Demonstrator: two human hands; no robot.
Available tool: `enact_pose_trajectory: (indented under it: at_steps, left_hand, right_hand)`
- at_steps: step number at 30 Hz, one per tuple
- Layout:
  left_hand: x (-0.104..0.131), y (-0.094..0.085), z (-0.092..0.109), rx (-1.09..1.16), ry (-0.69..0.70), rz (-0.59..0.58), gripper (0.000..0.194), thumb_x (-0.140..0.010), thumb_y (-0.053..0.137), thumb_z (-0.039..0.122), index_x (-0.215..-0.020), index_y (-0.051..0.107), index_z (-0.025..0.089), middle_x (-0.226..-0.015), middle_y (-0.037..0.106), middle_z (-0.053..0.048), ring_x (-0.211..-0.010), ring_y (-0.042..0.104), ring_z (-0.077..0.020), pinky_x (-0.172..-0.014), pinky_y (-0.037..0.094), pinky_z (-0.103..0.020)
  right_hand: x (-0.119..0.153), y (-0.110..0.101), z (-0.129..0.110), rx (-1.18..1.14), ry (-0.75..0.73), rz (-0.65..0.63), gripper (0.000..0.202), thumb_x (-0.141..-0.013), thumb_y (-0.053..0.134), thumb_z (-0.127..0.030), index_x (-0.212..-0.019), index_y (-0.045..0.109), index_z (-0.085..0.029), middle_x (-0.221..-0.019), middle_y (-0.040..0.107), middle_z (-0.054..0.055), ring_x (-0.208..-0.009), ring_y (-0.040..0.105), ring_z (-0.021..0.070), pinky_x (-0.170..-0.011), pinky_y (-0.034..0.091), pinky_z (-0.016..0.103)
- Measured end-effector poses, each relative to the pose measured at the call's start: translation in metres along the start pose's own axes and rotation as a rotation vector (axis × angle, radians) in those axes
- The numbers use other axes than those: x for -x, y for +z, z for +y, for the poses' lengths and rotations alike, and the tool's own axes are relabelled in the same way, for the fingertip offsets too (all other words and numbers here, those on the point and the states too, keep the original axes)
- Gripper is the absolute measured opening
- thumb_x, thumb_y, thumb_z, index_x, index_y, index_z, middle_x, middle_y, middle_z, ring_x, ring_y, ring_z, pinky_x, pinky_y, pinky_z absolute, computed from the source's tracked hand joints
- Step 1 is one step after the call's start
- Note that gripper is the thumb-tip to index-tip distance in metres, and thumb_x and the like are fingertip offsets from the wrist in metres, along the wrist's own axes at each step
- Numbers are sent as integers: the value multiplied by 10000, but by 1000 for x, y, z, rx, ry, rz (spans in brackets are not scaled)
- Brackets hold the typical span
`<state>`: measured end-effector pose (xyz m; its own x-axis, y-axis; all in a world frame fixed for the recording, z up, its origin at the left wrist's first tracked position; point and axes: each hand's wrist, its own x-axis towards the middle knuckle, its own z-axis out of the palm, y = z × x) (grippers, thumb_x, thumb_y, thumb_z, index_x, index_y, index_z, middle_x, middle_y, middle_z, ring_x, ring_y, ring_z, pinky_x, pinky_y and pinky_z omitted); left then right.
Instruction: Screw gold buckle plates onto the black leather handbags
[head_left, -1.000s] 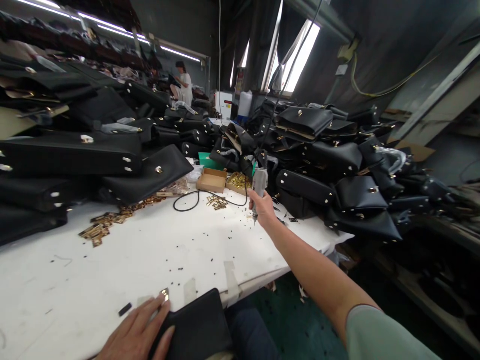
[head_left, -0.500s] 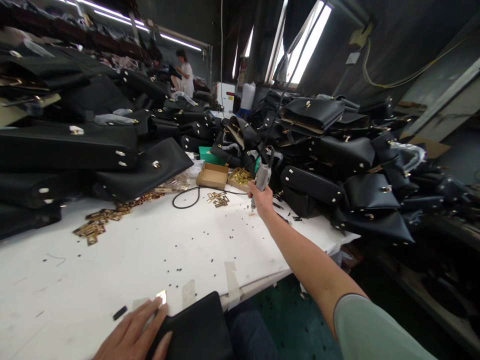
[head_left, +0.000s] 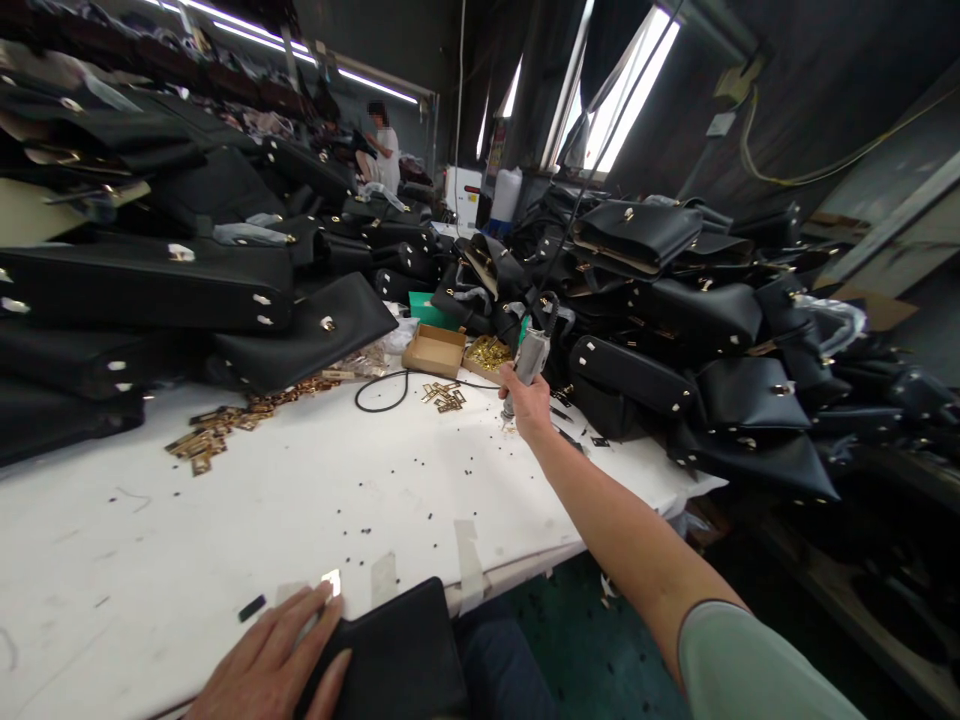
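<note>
My right hand (head_left: 531, 402) is wrapped round a grey power screwdriver (head_left: 532, 352), whose tip points down at the white table near some small loose bits. At the front edge, my left hand (head_left: 274, 655) lies spread over a black leather piece (head_left: 397, 655), thumb on the leather. Its fingertips touch a shiny gold metal plate (head_left: 332, 581). Beside that hand lies a small black strip (head_left: 252, 608). Gold metal frames (head_left: 444, 396) are in a small heap left of the screwdriver, and an open box of gold parts (head_left: 487, 354) stands behind it.
Black bags (head_left: 630, 375) are piled along the back and right. More bags (head_left: 150, 285) stand at the left, near scattered gold fittings (head_left: 210, 436). An open cardboard box (head_left: 435, 350) and a looped black cable (head_left: 381, 392) lie mid-table. A person (head_left: 384, 150) is in the background.
The whole view has shifted slightly, with most things appearing a little further right. Both hands keep nearly the same places relative to the table, the right still holding the screwdriver.
</note>
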<state>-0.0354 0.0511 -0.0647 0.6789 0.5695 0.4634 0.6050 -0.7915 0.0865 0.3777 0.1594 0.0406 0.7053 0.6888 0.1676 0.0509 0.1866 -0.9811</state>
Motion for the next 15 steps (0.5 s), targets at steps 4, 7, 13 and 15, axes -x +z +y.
enact_pose_trajectory:
  at_steps: [4, 7, 13, 15]
  left_hand:
    - [-10, -16, 13, 18, -74, -27, 437, -944, 528, 529, -1291, 627, 282, -1337, 641, -44, -1217, 599, -290, -1023, 513, -441]
    - [-20, -31, 24, 38, -114, -40, 398, -955, 525, 508, -1243, 660, 270, -1293, 664, -46, -1194, 608, -290, -1017, 512, -450]
    - [-31, -53, 41, 99, -226, -155, 314, -990, 523, 379, -1208, 671, 208, -1284, 660, -86, -1208, 588, -280, -1034, 507, -471]
    - [-32, -57, 45, 119, -253, -177, 320, -985, 538, 382, -1210, 667, 194, -1299, 650, -96, -1221, 576, -286, -1052, 495, -482]
  right_hand:
    - [23, 18, -14, -128, 16, -55, 454, -680, 802, -537, -914, 639, -184, -564, 562, -52, -476, 516, 113, -446, 389, 233]
    - [54, 38, -23, -234, 62, -120, 433, -688, 817, -513, -888, 609, -191, -564, 537, -60, -472, 504, 111, -455, 415, 243]
    - [140, 77, -36, -435, 294, -321, 383, -731, 813, -472, -881, 572, -215, -607, 510, -76, -508, 505, 101, -486, 455, 232]
    - [167, 85, -38, -488, 379, -365, 386, -723, 825, -449, -882, 558, -220, -615, 493, -84, -513, 501, 95, -492, 458, 227]
